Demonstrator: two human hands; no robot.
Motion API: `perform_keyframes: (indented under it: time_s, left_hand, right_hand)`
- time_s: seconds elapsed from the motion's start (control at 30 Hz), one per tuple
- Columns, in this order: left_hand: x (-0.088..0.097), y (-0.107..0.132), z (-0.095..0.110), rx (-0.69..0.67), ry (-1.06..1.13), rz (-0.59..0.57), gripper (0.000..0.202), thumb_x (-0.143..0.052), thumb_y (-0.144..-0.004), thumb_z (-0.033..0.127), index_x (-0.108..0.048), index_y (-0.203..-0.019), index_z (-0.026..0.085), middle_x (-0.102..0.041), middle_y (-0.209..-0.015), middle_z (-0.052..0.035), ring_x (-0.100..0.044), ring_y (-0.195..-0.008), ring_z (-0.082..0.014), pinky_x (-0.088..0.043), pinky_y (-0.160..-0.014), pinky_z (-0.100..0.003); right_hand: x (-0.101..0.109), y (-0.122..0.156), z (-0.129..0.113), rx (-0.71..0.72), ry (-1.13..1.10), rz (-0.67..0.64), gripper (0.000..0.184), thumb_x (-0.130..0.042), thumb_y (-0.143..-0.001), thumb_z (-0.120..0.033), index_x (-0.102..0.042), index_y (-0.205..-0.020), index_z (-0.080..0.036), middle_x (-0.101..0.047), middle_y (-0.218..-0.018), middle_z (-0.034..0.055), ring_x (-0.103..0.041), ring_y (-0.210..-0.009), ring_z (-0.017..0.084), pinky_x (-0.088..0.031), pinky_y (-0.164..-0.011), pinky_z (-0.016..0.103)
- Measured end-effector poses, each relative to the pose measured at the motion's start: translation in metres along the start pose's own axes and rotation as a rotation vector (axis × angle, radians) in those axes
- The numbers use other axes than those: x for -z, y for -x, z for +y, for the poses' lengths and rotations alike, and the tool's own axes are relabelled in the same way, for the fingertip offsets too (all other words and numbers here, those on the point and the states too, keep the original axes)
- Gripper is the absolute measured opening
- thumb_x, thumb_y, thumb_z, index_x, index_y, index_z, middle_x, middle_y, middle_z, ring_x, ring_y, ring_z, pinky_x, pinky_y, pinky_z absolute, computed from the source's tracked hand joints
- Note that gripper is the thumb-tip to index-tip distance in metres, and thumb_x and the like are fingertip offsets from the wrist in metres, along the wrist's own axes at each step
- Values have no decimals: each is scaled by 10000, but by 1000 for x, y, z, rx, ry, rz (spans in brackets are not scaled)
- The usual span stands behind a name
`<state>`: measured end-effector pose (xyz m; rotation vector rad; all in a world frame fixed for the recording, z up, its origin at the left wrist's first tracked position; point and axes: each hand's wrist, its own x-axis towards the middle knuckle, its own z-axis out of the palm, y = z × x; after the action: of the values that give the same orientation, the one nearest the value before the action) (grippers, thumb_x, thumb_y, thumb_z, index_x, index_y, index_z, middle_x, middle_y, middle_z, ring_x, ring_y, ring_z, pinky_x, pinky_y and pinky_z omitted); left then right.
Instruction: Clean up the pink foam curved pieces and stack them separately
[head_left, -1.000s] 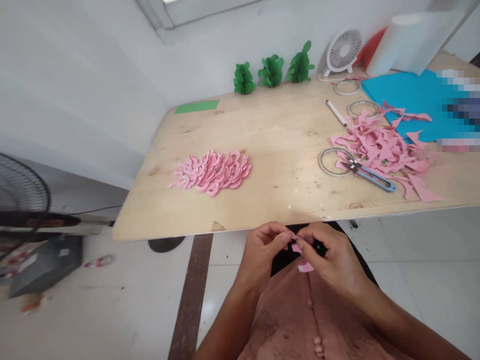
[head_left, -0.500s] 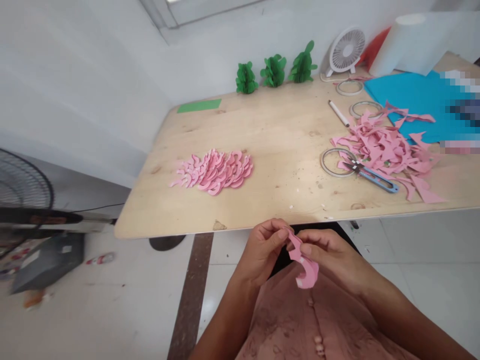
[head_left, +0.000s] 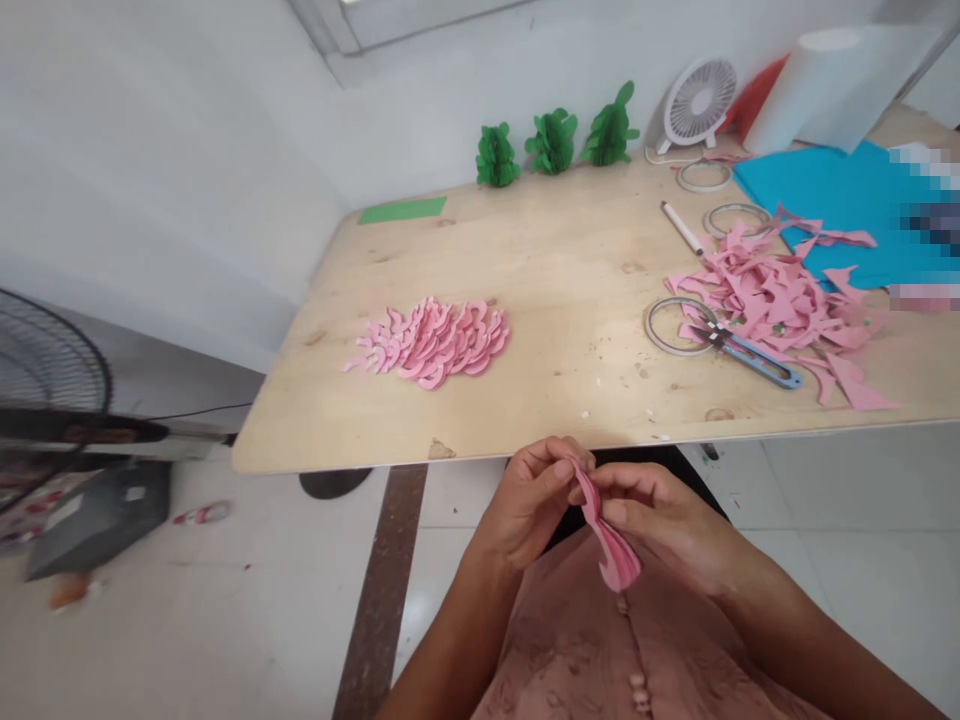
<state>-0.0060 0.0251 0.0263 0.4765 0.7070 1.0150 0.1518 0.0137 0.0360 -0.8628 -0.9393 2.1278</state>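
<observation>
Just off the table's front edge, above my lap, I hold a stack of curved pink paper pieces point(head_left: 616, 560). My left hand point(head_left: 536, 500) pinches its upper end between thumb and fingers. My right hand point(head_left: 660, 515) grips the stack's right side, its thumb pressed on the middle. Several layered edges show, and the lower curved end hangs free. On the table beyond lies a pile of similar curved pink paper pieces point(head_left: 450, 345), some with pale patches.
Blue-handled snips point(head_left: 757, 358) rest by a tape roll point(head_left: 679, 326) and pink paper scraps point(head_left: 772, 290). A marker point(head_left: 681, 228), blue sheets point(head_left: 810, 170), green paper shapes point(head_left: 551, 142), a green strip point(head_left: 403, 210) and a small white fan point(head_left: 701, 103) lie farther back. A floor fan point(head_left: 52, 370) stands left.
The pink stack has turned in my hands, so its layered edges now show instead of the broad curved face. Both hands keep nearly the same place. The view has shifted slightly.
</observation>
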Motion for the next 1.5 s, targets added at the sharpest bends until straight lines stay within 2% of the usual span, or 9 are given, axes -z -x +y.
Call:
perform_keyframes:
  time_s: [0.17, 0.33, 0.43, 0.53, 0.63, 0.8, 1.0, 1.23, 1.5]
  left_hand:
    - [0, 1, -1, -8, 15, -31, 194, -767, -700, 287, -637, -656, 151, -533, -689, 0, -475, -651, -107, -369, -642, -243]
    - [-1, 2, -2, 9, -3, 11, 218, -788, -669, 299, -632, -646, 149, -558, -698, -6, -480, -636, -108, -380, -643, -250]
    - [0, 4, -2, 19, -6, 33, 199, -788, -666, 305, -671, -729, 157, -587, -722, -14, -507, -649, -115, -400, -664, -255]
    - [0, 6, -2, 40, -44, 83, 302, -806, -631, 348, -702, -846, 164, -618, -766, -33, -552, -699, -142, -430, -698, -270]
    - [-1, 10, -2, 29, -95, 110, 366, -824, -598, 375, -710, -872, 160, -646, -829, -54, -581, -758, -167, -451, -745, -290]
    - [-4, 14, -1, 58, -162, 89, 315, -816, -623, 305, -706, -883, 166, -665, -800, -43, -606, -747, -164, -461, -726, -283]
    - [-5, 15, -1, 76, -137, 119, 306, -810, -626, 248, -715, -903, 157, -666, -794, -45, -596, -708, -144, -467, -692, -260]
    - [-4, 16, -1, 113, -79, 114, 312, -813, -632, 241, -712, -915, 157, -673, -804, -48, -605, -718, -144, -462, -693, -254]
    - [-4, 16, -1, 89, -60, 117, 277, -804, -641, 222, -710, -893, 155, -671, -815, -36, -597, -718, -129, -457, -695, -243]
  right_hand:
    - [-1, 1, 2, 1, 41, 36, 188, -698, -784, -341, -708, -887, -183, -646, -813, 9, -578, -704, 111, -446, -667, 231]
    - [-2, 2, 1, -8, 89, 91, 217, -706, -760, -370, -688, -838, -168, -632, -754, 4, -566, -637, 109, -452, -625, 236]
    - [-3, 2, -1, 0, 147, 95, 202, -677, -780, -373, -680, -828, -178, -625, -722, -3, -558, -589, 106, -451, -573, 232]
    - [-3, 2, -3, 46, 261, 101, 186, -636, -813, -360, -683, -849, -183, -652, -766, 14, -590, -648, 126, -472, -606, 250]
    - [-4, 2, -4, 84, 373, 128, 189, -597, -841, -339, -675, -871, -170, -668, -769, 27, -611, -678, 145, -487, -629, 272]
    - [-5, 2, -4, 81, 487, 164, 160, -564, -859, -281, -662, -853, -154, -657, -685, 13, -607, -638, 145, -485, -631, 276]
    - [-1, 4, -3, 103, 449, 150, 190, -552, -886, -299, -689, -942, -180, -695, -877, 40, -639, -833, 172, -496, -761, 297]
    - [0, 5, -6, 56, 362, 94, 268, -516, -921, -370, -694, -928, -169, -686, -769, 32, -626, -680, 139, -494, -672, 262]
    - [0, 3, -5, 63, 363, 173, 263, -548, -903, -384, -724, -927, -189, -684, -782, 21, -626, -742, 149, -477, -691, 259]
